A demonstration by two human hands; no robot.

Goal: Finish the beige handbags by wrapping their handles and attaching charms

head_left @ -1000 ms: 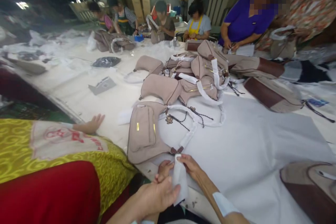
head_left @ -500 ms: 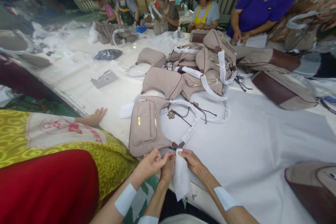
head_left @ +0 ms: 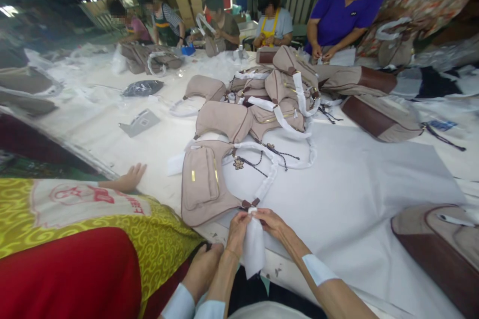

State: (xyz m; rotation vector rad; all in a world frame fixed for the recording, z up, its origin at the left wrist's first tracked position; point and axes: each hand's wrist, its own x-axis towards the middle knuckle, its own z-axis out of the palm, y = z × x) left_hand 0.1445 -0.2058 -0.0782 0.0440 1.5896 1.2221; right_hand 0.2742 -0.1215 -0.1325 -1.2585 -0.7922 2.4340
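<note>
While a white paper strip (head_left: 255,249) is pinched at its top by the left hand (head_left: 236,233) and the right hand (head_left: 270,222), just beside the near end of a wrapped strap (head_left: 268,179), a neighbour's hand (head_left: 204,266) has been drawn back from it, leftward, since a second ago. The fiddly part thus seems left to one pair of hands. Just beyond, slightly left, the taupe shoulder bag (head_left: 200,174) is laid flat on the bench (head_left: 93,144); farther off, more bags (head_left: 224,118) are heaped.
</note>
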